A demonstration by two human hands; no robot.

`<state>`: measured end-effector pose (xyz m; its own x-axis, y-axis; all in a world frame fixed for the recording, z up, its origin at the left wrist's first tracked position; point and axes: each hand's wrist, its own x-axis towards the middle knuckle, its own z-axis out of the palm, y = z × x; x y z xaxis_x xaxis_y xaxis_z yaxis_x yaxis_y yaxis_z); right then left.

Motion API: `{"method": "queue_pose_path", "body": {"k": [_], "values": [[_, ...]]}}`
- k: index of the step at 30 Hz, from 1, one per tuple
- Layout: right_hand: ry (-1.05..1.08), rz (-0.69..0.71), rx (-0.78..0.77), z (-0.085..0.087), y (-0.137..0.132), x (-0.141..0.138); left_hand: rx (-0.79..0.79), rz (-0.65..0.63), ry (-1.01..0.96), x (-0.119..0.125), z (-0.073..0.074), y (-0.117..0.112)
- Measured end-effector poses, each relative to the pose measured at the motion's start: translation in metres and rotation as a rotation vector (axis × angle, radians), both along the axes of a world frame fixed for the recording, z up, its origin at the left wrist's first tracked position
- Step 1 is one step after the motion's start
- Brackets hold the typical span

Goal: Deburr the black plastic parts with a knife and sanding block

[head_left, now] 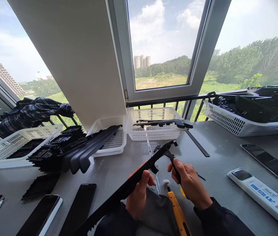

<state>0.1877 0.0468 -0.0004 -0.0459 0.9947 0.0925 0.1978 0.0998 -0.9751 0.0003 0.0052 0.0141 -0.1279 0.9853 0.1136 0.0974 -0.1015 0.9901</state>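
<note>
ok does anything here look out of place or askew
I see no spill or clear damage. The long black parts lie slantwise over a white basket's rim, partly outside it. A plaid garment is bunched by the window, odd beside workpieces.

One head-worn view, close, forward and down over the table (220, 147)

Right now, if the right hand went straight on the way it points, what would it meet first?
The black strip, near its far end: the dark tool in the right hand leads there and may already touch it, though depth is unclear.
</note>
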Motion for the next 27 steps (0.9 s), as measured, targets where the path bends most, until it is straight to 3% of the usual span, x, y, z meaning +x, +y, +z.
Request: {"method": "queue_pose_path", "body": {"k": [9, 18, 27], "values": [[-0.005, -0.022, -0.008, 0.0, 0.0, 0.0, -0.016, -0.026, -0.011, 0.002, 0.001, 0.0], [-0.207, 0.28, 0.052, -0.003, -0.01, -0.014, -0.055, 0.005, 0.1, -0.001, 0.0, 0.0], [-0.244, 0.362, 0.038, 0.004, -0.009, -0.011, -0.078, 0.057, 0.15, -0.004, -0.007, 0.002]]}}
